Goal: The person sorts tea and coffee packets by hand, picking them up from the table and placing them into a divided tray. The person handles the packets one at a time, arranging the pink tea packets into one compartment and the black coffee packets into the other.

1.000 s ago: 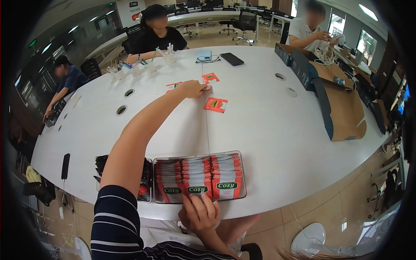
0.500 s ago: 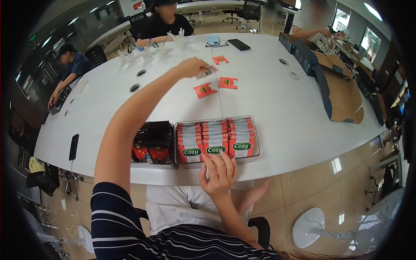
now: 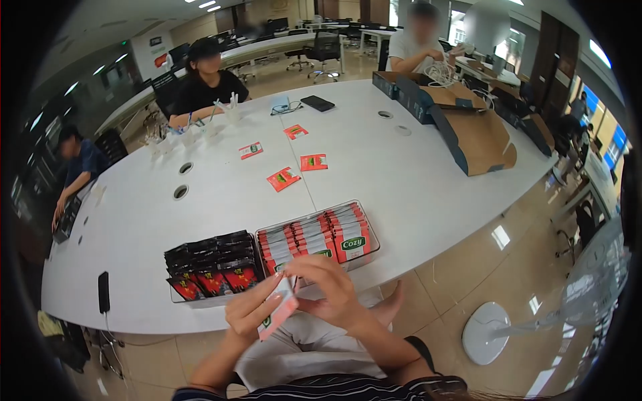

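In my left hand [image 3: 253, 313] is a red and white Cozy packet [image 3: 279, 314], tilted above my lap. My right hand [image 3: 328, 289] is curled around the packet's upper and right edges, its fingertips meeting it. Just beyond my hands, a clear tray [image 3: 378, 244] holds rows of red and white Cozy packets [image 3: 352, 243], partly covered by my right hand. Black and red packets [image 3: 212, 282] fill the tray to its left. Farther out lie a Cozy packet [image 3: 251, 150] and three red packets [image 3: 283, 179] with a green print.
Opened cardboard boxes [image 3: 471, 137] stand at the back right. Cups of pens [image 3: 187, 137], glasses and a phone [image 3: 317, 103] are along the far side. Another phone [image 3: 103, 292] lies at the left edge. Several people sit or stand around the table.
My left hand has come back from the far packets and now holds a packet with my right hand, which has left the tray front. One more Cozy packet lies on the table. The view has shifted.
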